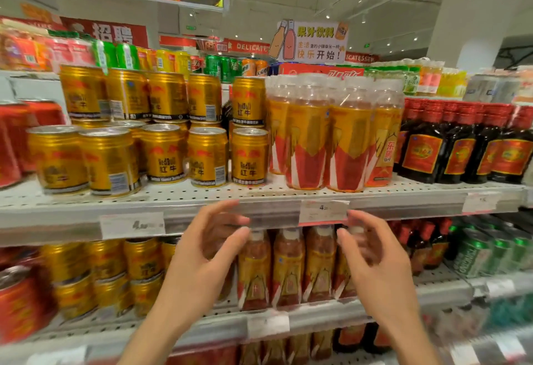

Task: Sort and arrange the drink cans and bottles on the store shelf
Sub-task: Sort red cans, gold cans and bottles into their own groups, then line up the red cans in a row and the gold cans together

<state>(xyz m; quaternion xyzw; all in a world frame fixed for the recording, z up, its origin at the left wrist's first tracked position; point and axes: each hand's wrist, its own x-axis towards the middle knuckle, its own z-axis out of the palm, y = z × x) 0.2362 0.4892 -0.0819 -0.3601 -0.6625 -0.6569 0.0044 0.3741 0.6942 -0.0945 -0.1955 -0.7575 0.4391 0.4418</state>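
Gold drink cans stand two high on the upper shelf, left of orange-labelled bottles with white caps. More of the same bottles stand on the shelf below. My left hand and my right hand are raised in front of that lower row, just under the upper shelf's edge. Both hands have fingers spread and curved, and neither holds anything. They are blurred by motion.
Dark bottles with red labels fill the right of the upper shelf; red cans stand at the far left. Gold cans and green cans sit on the lower shelf. Price tags hang on the shelf edge.
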